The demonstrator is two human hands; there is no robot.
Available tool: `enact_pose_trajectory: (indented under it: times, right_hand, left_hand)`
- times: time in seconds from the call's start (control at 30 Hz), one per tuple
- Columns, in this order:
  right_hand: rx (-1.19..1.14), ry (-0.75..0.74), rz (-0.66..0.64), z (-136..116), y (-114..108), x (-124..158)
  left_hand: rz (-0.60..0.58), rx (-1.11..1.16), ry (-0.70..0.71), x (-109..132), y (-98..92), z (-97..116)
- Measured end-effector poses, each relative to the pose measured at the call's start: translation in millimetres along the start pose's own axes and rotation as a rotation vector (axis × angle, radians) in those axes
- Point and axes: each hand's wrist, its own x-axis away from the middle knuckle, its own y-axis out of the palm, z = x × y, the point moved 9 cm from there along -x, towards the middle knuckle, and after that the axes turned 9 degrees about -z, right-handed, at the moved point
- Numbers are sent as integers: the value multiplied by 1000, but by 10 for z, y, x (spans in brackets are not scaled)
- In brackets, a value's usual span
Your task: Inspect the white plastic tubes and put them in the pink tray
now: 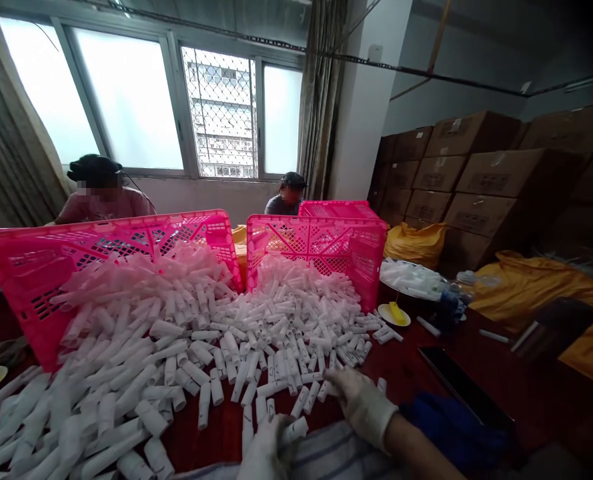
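White cut tubes (249, 363) with dark marks lie in a large heap on the dark red table (189, 433). My left hand (263, 453), in a whitish glove, is at the bottom edge, closed around a short white tube (295, 430). To its right, my right hand (363, 403) wears a similar glove and reaches over the near edge of the heap. Its fingers are extended and apart beside several loose tubes (311, 398); whether they touch one is unclear. Below the hands lies a striped grey cloth (336, 450).
Pink crates (126, 233) lie tipped behind the heap, facing me. At right are a phone-like dark slab (463, 383), a blue cloth (446, 427), a small plate with a yellow block (395, 314), and orange sacks (541, 287). Cartons (501, 173) are stacked behind. Two people sit across the table.
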Motion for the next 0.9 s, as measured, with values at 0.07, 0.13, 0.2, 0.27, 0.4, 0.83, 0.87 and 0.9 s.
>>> enact_pose_trajectory:
  times: [0.07, 0.13, 0.2, 0.27, 0.4, 0.83, 0.87, 0.9]
  right_hand:
    - [-360, 48, 181, 32, -177, 58]
    - [-695, 105, 312, 36, -290, 133]
    - [-921, 158, 380, -23, -353, 180]
    - [-1049, 214, 431, -90, -396, 201]
    - [-1163, 262, 447, -204, -387, 183]
    - [-1152, 237, 491, -394, -452, 388]
    - [-1126, 225, 486, -420, -473, 399]
    - [-1105, 209, 480, -447, -497, 406]
  left_hand:
    - [-17, 165, 9, 50, -16, 77]
    - [-1, 324, -24, 110, -32, 136]
    - [-39, 435, -49, 142, 39, 207]
    - [-57, 519, -14, 154, 112, 305]
    - [-73, 566, -6, 198, 246, 434]
    - [-183, 540, -20, 363, 398, 685]
    - [-289, 664, -48, 380, 480, 706]
    - [-381, 775, -70, 404, 542, 737]
